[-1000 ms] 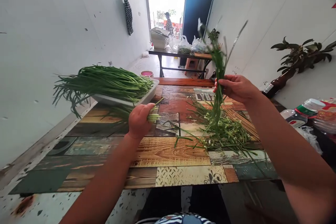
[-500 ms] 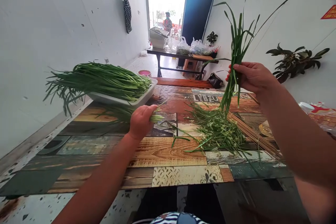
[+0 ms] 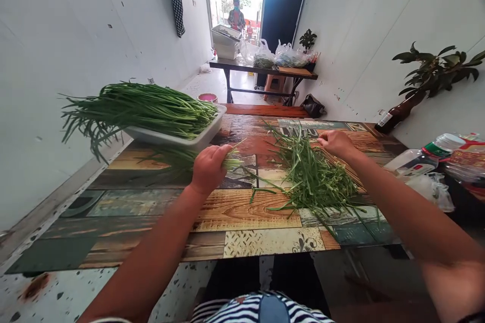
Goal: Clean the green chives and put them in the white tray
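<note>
My left hand (image 3: 210, 169) is closed around a small bunch of garlic chives (image 3: 174, 161), pale ends sticking out past my thumb. Behind it a white tray (image 3: 210, 133) carries a large heap of garlic chives (image 3: 151, 111), its leaves hanging over the left side. A loose pile of chive leaves and scraps (image 3: 316, 179) spreads over the table. My right hand (image 3: 335, 142) is at the pile's far right, fingers pinched together beside thin wooden sticks (image 3: 350, 171). What those fingertips hold, if anything, is too small to make out.
A brown bottle (image 3: 397, 111) with a leafy plant, a clear plastic bottle (image 3: 420, 159) and packages stand at the right. A bench (image 3: 261, 110) lies beyond the patterned table (image 3: 151, 212). Farther back, a second table (image 3: 257, 67) bears bags; a person (image 3: 236, 17) stands at the doorway.
My right hand has come down from above the pile and no longer holds its chives, which now lie on the pile. My left hand keeps its bunch. The view has shifted slightly.
</note>
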{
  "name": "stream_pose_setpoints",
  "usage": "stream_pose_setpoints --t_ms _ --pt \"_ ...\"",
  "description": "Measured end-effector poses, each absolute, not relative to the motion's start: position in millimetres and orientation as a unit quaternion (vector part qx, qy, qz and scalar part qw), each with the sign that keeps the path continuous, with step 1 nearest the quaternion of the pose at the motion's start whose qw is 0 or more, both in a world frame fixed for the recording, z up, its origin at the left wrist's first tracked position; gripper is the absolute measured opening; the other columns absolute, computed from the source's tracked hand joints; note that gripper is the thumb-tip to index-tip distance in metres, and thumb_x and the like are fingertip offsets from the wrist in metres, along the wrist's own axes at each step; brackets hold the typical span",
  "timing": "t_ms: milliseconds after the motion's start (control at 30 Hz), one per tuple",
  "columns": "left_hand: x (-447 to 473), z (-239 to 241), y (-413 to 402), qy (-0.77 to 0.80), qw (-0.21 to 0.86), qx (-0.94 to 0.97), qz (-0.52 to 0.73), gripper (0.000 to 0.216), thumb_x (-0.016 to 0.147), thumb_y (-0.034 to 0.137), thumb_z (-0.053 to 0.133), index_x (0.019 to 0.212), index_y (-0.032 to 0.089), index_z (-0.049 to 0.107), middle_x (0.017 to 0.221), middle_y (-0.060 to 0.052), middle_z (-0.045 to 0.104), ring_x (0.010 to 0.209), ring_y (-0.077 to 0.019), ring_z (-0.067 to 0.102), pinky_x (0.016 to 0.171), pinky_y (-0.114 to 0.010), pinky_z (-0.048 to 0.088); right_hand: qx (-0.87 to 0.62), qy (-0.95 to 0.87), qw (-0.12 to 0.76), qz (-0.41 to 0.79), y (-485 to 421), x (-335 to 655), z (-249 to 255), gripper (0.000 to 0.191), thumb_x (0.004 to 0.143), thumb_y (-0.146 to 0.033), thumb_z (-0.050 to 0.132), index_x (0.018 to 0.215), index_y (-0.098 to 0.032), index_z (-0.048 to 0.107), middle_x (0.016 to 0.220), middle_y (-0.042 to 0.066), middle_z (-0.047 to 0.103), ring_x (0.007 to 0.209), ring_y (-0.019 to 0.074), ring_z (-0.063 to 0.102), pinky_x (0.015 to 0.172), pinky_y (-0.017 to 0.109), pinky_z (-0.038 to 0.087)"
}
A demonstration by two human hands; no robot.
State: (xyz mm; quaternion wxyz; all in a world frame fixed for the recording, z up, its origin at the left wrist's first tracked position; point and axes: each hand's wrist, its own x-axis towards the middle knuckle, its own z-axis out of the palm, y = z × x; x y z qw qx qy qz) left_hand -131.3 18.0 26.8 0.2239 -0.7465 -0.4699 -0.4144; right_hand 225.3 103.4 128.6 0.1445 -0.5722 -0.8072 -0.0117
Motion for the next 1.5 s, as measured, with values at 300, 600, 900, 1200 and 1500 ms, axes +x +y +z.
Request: stream_pose_setpoints --t_ms 300,600,900,1200,1500 --pt "-125 26 15 -0.482 0.202 -0.756 -0.395 0.038 0.072 0.009 0.043 0.106 0.018 0.058 0.089 -0.007 0.066 0.082 -0.0209 0.059 0.076 -0.031 0.047 -0.284 -0.947 -0.108 0.107 41 166 104 0.011 0.075 -0.019 0.064 0.081 -0.018 0.073 0.082 0.006 0.066 0.079 0.0163 0.060 0.072 0.023 0.042" --pt "-120 29 12 -0.504 0.187 -0.749 -0.387 0.036 0.076 0.012 0.043 0.109 0.017 0.059 0.089 -0.008 0.065 0.082 -0.0222 0.058 0.076 -0.032 0.046 -0.370 -0.907 0.191 0.067 52 208 136 0.016 0.081 -0.034 0.060 0.083 -0.020 0.069 0.086 0.004 0.066 0.077 0.0157 0.059 0.071 0.026 0.046" --pt "-121 21 16 -0.498 0.178 -0.759 -0.379 0.044 0.068 0.010 0.044 0.109 0.017 0.059 0.090 -0.008 0.066 0.084 -0.0229 0.060 0.079 -0.033 0.046 -0.512 -0.738 0.435 0.063 44 236 177 0.022 0.078 -0.042 0.063 0.079 -0.020 0.067 0.066 0.002 0.063 0.058 0.0162 0.057 0.058 0.031 0.048" --pt "-118 19 15 -0.501 0.169 -0.765 -0.369 0.037 0.074 0.010 0.047 0.106 0.018 0.061 0.087 -0.007 0.066 0.081 -0.0221 0.060 0.075 -0.032 0.046 -0.420 -0.907 0.009 -0.036 18 190 122 0.012 0.081 -0.021 0.059 0.082 -0.019 0.071 0.084 0.007 0.065 0.078 0.0176 0.059 0.065 0.025 0.041" --pt "-117 24 12 -0.487 0.165 -0.772 -0.374 0.036 0.070 0.011 0.045 0.102 0.017 0.062 0.085 -0.007 0.067 0.077 -0.0217 0.061 0.072 -0.032 0.047 -0.432 -0.883 0.186 -0.019 24 196 106 0.018 0.086 -0.028 0.052 0.086 -0.018 0.066 0.085 0.007 0.064 0.076 0.0164 0.056 0.067 0.026 0.042"
